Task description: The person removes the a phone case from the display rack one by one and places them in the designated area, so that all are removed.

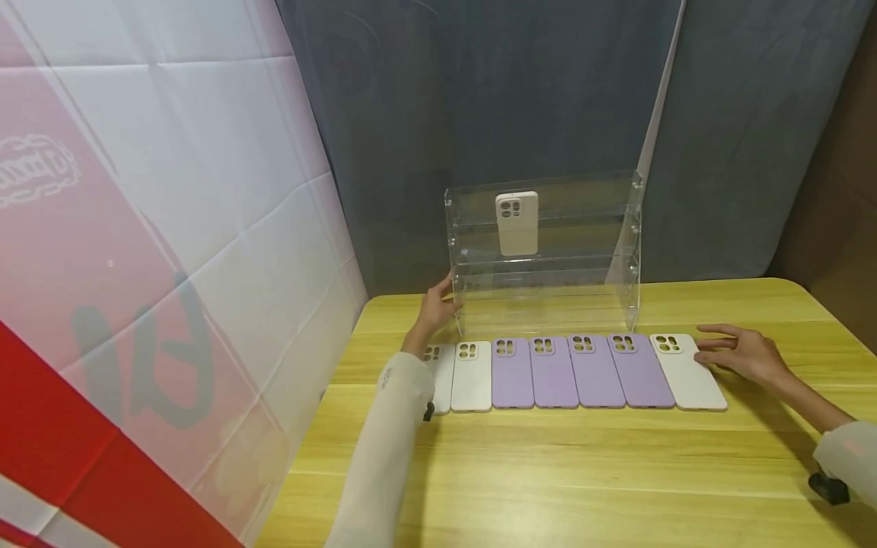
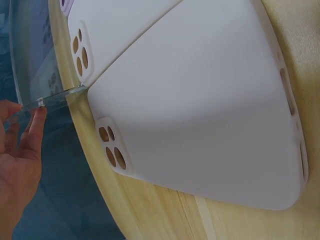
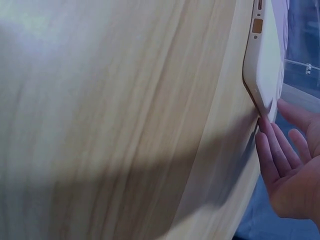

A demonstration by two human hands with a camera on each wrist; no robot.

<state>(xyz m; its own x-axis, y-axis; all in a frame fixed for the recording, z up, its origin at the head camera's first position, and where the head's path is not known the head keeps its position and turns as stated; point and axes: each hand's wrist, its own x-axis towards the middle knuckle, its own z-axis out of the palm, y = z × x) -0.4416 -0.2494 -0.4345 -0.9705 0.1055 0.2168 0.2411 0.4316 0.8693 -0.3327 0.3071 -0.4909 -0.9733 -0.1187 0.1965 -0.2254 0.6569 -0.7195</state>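
Observation:
A clear acrylic display stand (image 1: pixel 548 304) with stepped shelves stands on the table. My left hand (image 1: pixel 437 310) grips its left side panel, fingertips on the panel edge in the left wrist view. On an upper shelf leans one pale phone case (image 1: pixel 518 232). Before the stand lies a row of phone cases: two white cases (image 1: pixel 471 377) on the left, several purple cases (image 1: pixel 555 373) in the middle and a white phone case (image 1: pixel 690 373) at the right end. My right hand (image 1: pixel 743 354) touches the right edge of that end case with its fingertips, fingers mostly straight.
The wooden table (image 1: pixel 548 472) extends in front of the row. A grey curtain (image 1: pixel 479 99) hangs behind the stand, and a printed white and pink sheet (image 1: pixel 226 190) borders the left side.

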